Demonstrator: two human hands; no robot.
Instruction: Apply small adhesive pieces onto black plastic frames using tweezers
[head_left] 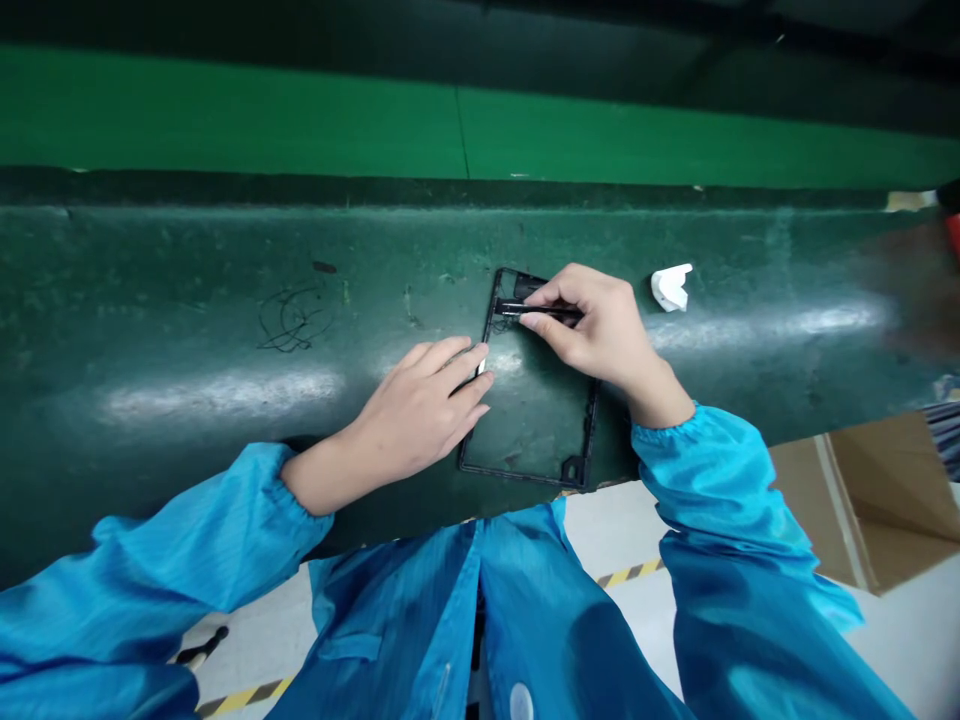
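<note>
A thin black rectangular frame point(525, 476) lies flat on the green worktop, with the worktop showing through its middle. My left hand point(409, 420) is palm down at its left side, its fingers laid over that edge and holding it. A small white patch shows beside those fingertips; I cannot tell what it is. My right hand point(600, 320) pinches a slim black tool point(514, 308) between thumb and fingers, across the frame's far end. The tool's exact kind is not clear. That hand hides much of the frame's right side and far right corner.
A small white plastic piece point(670, 288) lies right of my right hand. Left of the frame are tangled dark strands or marks point(292, 320). A blurred co-worker's hand point(919, 290) is at the right edge. An open cardboard box point(840, 500) stands below the worktop point(187, 270).
</note>
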